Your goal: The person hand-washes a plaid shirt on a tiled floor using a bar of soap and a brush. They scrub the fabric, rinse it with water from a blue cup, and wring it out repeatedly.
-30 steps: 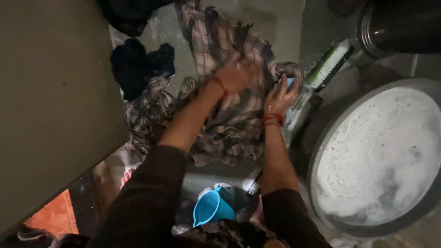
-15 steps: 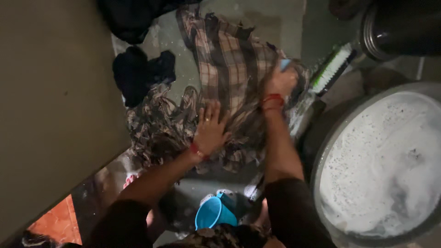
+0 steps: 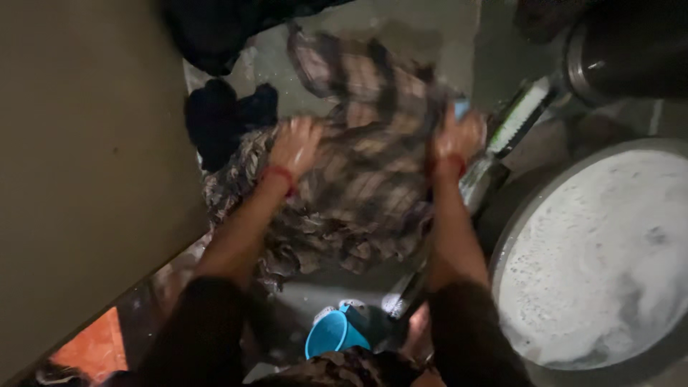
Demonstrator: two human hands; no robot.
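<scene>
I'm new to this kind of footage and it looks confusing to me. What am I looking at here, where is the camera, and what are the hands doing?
The camera sits on a person's head and looks down at their own two bare hands; there is no machine. The left hand presses flat on a wet checked cloth spread over the floor. The right hand is on the cloth's far edge and grips something small and blue; the blur hides what it is. Beside it lies a scrubbing brush. To the right stands a basin of foamy water. A blue jug is near the person, and dark clothes lie to the left.
</scene>
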